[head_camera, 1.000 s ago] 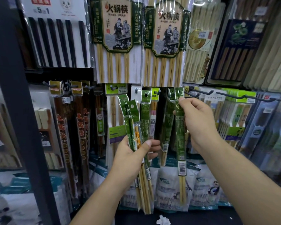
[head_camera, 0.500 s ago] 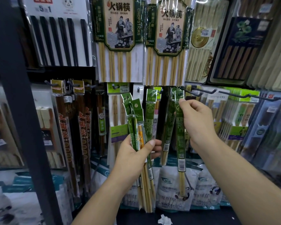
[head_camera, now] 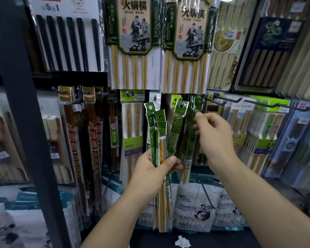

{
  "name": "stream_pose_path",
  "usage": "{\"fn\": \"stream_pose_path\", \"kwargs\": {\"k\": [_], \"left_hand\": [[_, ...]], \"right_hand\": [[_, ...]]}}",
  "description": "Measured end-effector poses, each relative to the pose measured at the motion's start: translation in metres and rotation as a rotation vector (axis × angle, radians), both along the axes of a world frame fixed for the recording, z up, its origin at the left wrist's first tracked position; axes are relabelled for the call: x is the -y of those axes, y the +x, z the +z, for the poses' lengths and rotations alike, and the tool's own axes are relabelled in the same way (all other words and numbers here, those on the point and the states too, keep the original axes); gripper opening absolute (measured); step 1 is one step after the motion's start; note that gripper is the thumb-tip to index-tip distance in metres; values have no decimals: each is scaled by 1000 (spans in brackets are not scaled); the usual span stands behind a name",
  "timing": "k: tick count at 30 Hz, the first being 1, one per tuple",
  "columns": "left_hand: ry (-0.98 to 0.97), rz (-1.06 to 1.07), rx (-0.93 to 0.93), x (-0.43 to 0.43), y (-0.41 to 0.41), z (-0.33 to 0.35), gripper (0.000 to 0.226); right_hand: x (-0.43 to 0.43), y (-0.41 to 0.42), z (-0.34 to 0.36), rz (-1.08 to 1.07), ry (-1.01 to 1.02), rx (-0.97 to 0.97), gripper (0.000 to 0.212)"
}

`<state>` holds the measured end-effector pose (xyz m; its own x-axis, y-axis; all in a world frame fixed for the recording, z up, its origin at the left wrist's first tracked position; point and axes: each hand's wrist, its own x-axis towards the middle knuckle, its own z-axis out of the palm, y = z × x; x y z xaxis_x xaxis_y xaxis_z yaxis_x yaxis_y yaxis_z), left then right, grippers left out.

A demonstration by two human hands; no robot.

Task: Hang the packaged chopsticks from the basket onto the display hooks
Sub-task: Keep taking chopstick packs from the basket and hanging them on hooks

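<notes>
The left grip [head_camera: 154, 178] is clenched around a fanned bundle of green chopstick packs [head_camera: 158, 140], which we take as landmark. Just right of the bundle, hanging green packs [head_camera: 190, 126] are partly covered by the right grip [head_camera: 217, 138], fingers curled; we cannot tell whether it pinches one. Above the bundle hang large bamboo sets [head_camera: 134, 42]. Up and to its right are bare black hooks [head_camera: 221, 104]. Far left, a dark shelf post [head_camera: 25, 104] hides stock. Below lies a crumpled paper scrap [head_camera: 183, 242].

Your one head camera looks forward and slightly down, close to the rack [head_camera: 21, 122], which fills the frame; your left hand [head_camera: 150, 174] and right hand [head_camera: 217, 140] sit mid-frame.
</notes>
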<state>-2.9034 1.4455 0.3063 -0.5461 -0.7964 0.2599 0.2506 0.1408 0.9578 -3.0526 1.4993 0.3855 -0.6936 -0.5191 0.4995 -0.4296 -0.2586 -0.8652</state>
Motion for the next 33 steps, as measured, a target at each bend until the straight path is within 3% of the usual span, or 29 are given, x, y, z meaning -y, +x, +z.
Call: {"fn": "stream_pose_path", "kwargs": {"k": [3, 6, 11, 20, 33], "left_hand": [[1, -28, -4, -2, -3, 0, 68], [-20, -44, 4, -1, -3, -2, 33], [-13, -42, -23, 1, -1, -4, 18], [-39, 13, -24, 1, 4, 4, 13], [-37, -69, -21, 0, 6, 5, 13]], "right_hand": [[-9, 16, 0, 198, -20, -74, 23], [-12, 22, 1, 206, -9, -160, 21], [-14, 20, 3, 213, -30, -88, 25], [-7, -7, 9, 17, -56, -42, 38], [3, -17, 13, 10, -40, -50, 45]]}}
